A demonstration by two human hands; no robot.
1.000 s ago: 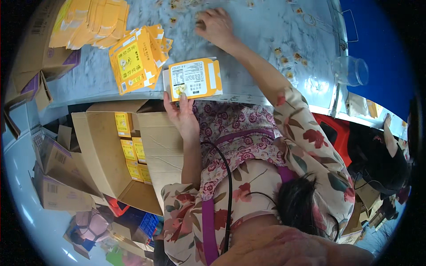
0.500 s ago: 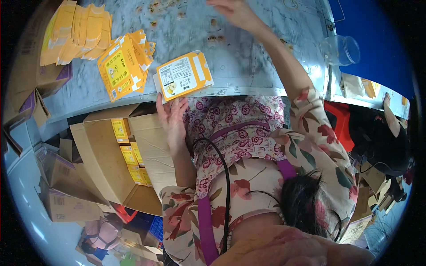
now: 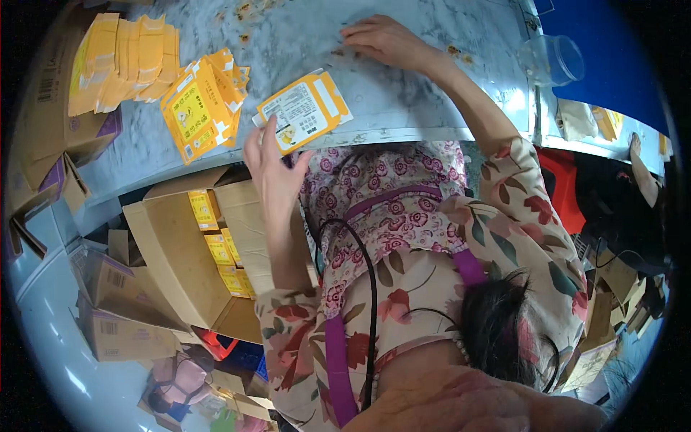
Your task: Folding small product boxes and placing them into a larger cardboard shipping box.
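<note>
A flat yellow-and-white printed carton (image 3: pixel 305 114) lies at the table's front edge, a white flap showing at its end. My left hand (image 3: pixel 275 164) is at its near left corner, fingers spread, the index finger over or against the carton's edge. Farther out to the right, my right hand (image 3: pixel 389 45) reaches low over the table, fingers stretched to the left beside small brown marks or pieces (image 3: pixel 338 52) on the surface. Nothing shows in either hand. A fanned pile of yellow cartons (image 3: pixel 194 111) lies to the left of the carton.
Stacked flat cartons (image 3: pixel 129 57) stand at the far left. Below the table edge an open cardboard box (image 3: pixel 169 248) holds several yellow boxes (image 3: pixel 219 248). A clear plastic jar (image 3: pixel 554 61) lies at the right. Another person's arm (image 3: pixel 644 169) shows at the far right.
My right hand has come back toward me and lower in view. My left hand has moved up at the carton's corner, its fingers spreading. The carton appears slightly higher and turned in view.
</note>
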